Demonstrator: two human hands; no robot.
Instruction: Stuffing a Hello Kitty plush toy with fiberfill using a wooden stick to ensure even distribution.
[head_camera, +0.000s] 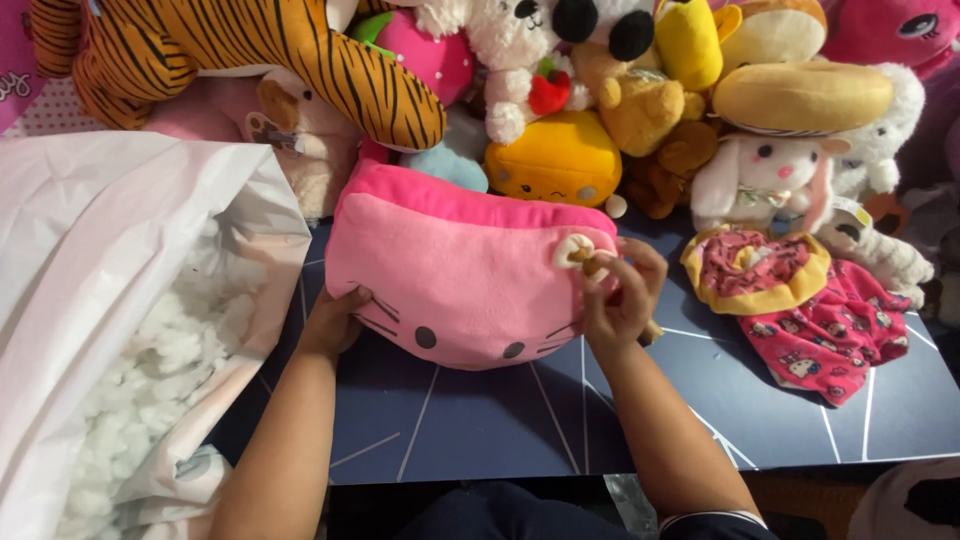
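The right hand (620, 295) has its fingers (640, 262) bunched together on a small stick-like tool (600, 268) at the upper right corner of the pink cat-face plush (465, 275), just where a pale tuft of stuffing (575, 248) shows at an opening in the seam; the tool's tip is hidden, so whether it is inside cannot be told. The left hand (335, 320) lies at the opposite, lower left edge of the plush, its fingers curled against the fabric, steadying it. The plush lies flat on the dark blue table (480, 420), its long axis running left to right between the two hands, face side towards the person. Beyond it, touching its far edge, rises a heap of soft toys (560, 120). To the left, just beside the left forearm, stands an open white bag of loose filling (150, 350). To the right lies a pink patterned cloth (820, 330) with a yellow rim. Bare table shows only on the near side.
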